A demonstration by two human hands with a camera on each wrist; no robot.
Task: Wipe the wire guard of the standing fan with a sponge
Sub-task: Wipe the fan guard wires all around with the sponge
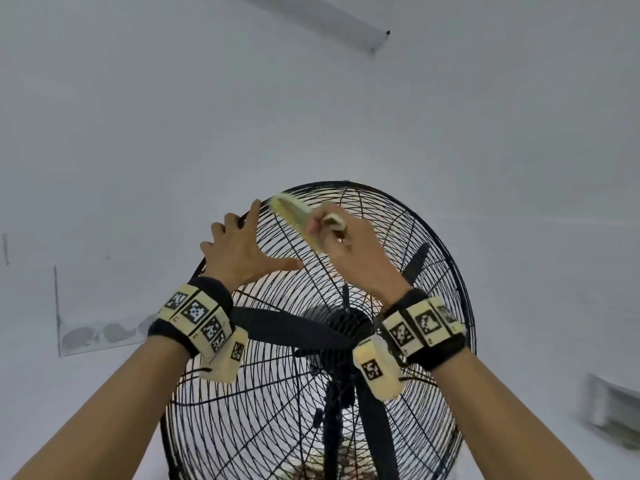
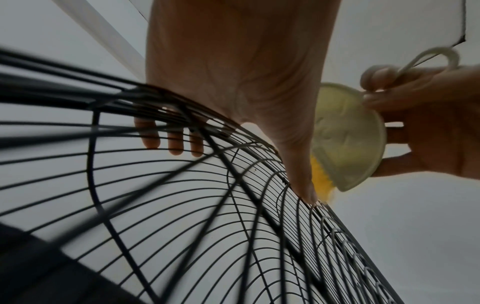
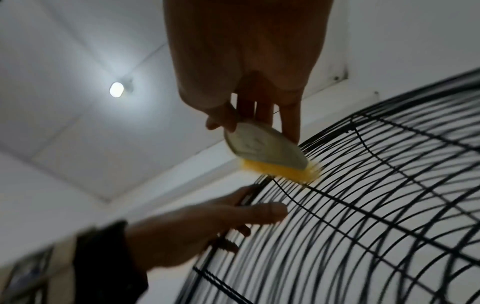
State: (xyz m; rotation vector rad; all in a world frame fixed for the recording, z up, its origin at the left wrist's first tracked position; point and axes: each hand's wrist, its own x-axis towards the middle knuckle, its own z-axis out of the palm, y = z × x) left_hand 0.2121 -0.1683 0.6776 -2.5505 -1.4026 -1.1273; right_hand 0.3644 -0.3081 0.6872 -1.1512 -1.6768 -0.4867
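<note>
Both hands raised at the top of the black wire guard (image 1: 398, 341) of the standing fan.

The left hand (image 1: 242, 249) hooks its fingers (image 2: 150, 135) over the guard's rim at about eleven o'clock, thumb stretched flat along the wires. The right hand (image 1: 349, 247) grips the pale, oval plastic-backed sponge (image 3: 262, 148), thumb on one side and fingers on the other; its yellow underside, which looks fuzzy or bristly in the blur, touches the wires near twelve o'clock, just beside the left thumb. Black blades (image 1: 287, 327) show behind the guard.
</note>
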